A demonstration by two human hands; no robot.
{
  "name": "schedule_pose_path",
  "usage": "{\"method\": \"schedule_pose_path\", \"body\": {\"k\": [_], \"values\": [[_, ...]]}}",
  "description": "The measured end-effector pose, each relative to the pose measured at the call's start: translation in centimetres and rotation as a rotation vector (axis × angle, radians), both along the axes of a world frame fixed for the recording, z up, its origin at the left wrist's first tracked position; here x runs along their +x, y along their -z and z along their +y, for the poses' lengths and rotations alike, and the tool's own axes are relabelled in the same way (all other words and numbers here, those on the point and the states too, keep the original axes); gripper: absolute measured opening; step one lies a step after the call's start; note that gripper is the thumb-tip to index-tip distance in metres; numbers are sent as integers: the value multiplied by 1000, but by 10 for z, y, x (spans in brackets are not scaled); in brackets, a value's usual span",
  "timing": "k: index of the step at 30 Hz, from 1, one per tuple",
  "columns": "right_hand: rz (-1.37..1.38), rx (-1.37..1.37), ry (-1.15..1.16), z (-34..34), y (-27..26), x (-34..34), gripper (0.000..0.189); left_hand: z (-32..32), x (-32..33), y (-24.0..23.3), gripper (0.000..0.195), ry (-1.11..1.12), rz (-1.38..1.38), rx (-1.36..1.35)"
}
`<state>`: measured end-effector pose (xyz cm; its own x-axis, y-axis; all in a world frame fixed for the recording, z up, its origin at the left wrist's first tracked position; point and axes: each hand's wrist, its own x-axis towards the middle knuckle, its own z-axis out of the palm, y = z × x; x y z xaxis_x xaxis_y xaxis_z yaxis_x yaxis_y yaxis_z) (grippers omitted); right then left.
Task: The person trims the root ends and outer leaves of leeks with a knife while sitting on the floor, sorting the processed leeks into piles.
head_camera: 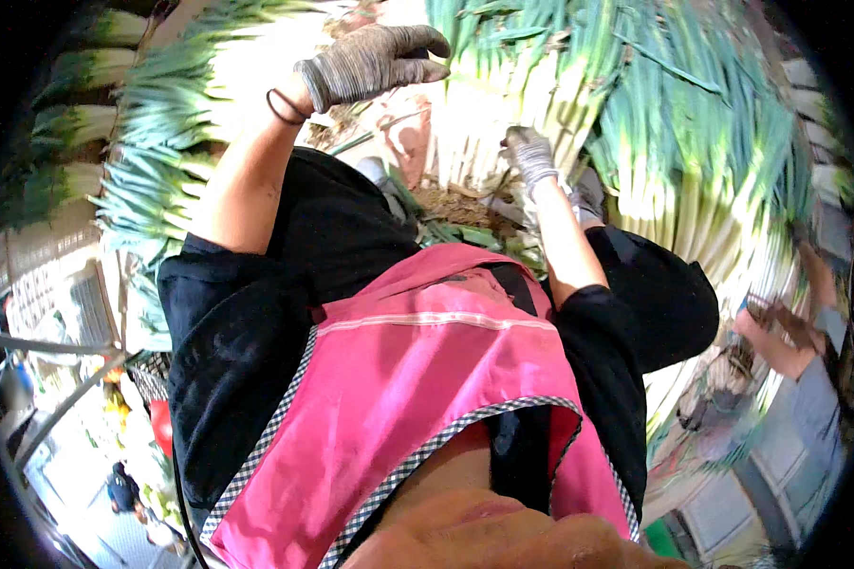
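Note:
In a grey knitted work glove, my left hand [377, 64] is raised at the upper middle, its fingers and thumb apart with nothing seen between them. My right hand [532, 153], also gloved, has curled fingers at the lower white ends of a pile of leeks or large green onions [498, 121]. Whether it grips a stalk cannot be told. Another thick pile of the long green stalks [683, 156] lies to the right. More stalks [164, 142] lie at the left, their white ends overexposed near my left forearm.
Loose leaves and trimmings [462, 210] lie between my knees. A co-worker's hands [768, 331] are busy with stalks at the right edge. Metal bars [64, 412] and a plastic crate [89, 306] stand at the lower left. Farther off there are people [122, 491] and other produce.

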<state>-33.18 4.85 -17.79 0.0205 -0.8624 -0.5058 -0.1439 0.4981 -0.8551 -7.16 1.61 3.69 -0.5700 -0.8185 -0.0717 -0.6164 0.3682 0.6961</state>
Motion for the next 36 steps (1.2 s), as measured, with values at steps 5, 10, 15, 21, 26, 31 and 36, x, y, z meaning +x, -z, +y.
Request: {"method": "schedule_pose_path", "body": {"k": [5,10,15,21,26,31,36], "values": [[733,16,-591,21,113,78,33,38,54,8,39,-108,-493,-78],[916,100,-848,18,139,112,27,47,88,28,41,-164,-584,79],[651,80,-567,16,119,117,23,42,87,30,42,-80,-540,41],[-362,112,-50,-10,8,96,18,19,62,44,40,-91,-406,171],[-746,-135,-311,20,-112,69,34,-21,24,68,51,-310,101,340],[-1131,143,-318,90,-162,49,36,-50,-24,78,35,-385,1475,1046],[-352,-117,-288,58,-166,50,29,-32,-57,62,24,-713,1017,427]]}}
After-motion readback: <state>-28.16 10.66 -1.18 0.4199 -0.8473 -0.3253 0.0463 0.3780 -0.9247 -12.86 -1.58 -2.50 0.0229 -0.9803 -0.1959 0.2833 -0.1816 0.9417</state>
